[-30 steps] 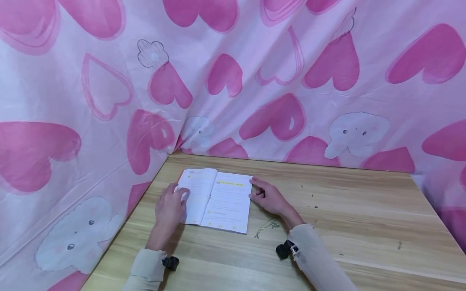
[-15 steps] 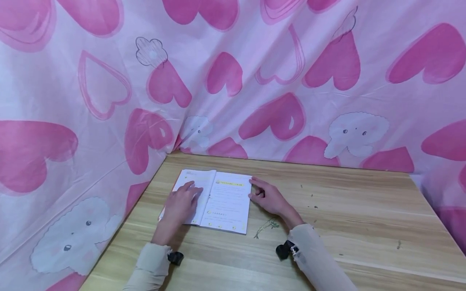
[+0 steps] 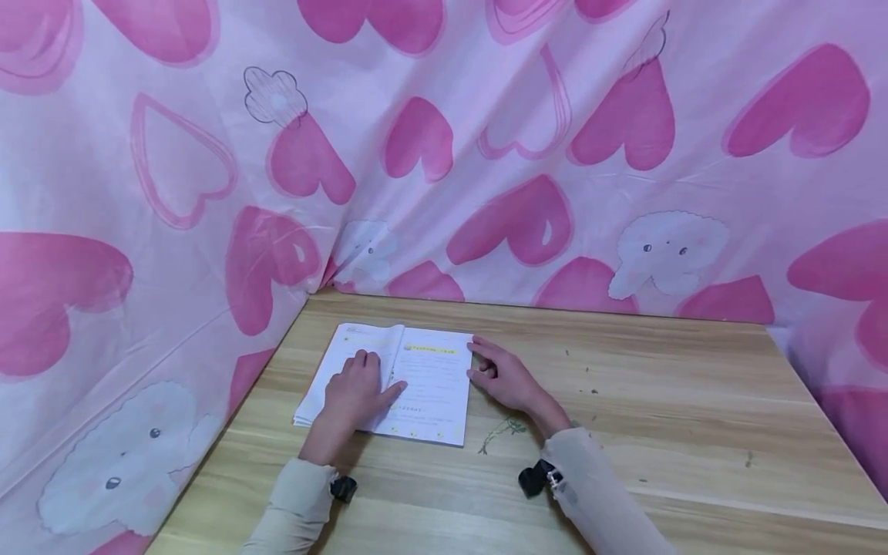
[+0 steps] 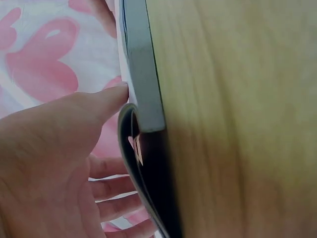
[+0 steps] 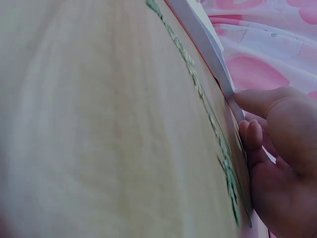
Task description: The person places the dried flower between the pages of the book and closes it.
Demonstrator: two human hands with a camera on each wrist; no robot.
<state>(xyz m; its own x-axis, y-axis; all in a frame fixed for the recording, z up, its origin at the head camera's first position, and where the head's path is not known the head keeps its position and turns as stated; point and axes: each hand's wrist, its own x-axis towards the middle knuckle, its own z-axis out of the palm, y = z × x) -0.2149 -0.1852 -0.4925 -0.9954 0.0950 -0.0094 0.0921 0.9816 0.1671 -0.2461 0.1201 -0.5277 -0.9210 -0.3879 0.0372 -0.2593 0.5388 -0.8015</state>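
Beige cloth: left sleeve (image 3: 287, 501) and right sleeve (image 3: 600, 489), nearest us. Green strip (image 3: 502, 433): thin, on the tabletop (image 3: 694, 416), just beside the lower right corner of the book (image 3: 433, 385); loose or printed, we cannot tell. Left hand (image 3: 354, 395): fingers fairly straight and spread, laid across the left page (image 3: 342, 352) near the gutter (image 3: 398, 343), thumb reaching toward the right page (image 3: 444, 405). Right hand (image 3: 512, 380): fingers bent, thumb and a fingertip at the right page's outer edge; whether they pinch it, we cannot tell. Book: one, open, face up, near the tabletop's far left corner; leaves arch at the spine. Handling note, our judgement: we flatten best with even pressure along the gutter, sparing loose sheets, the right hand steadying the edge lightly. Curtain (image 3: 430, 223): pink, heart-patterned, behind all.
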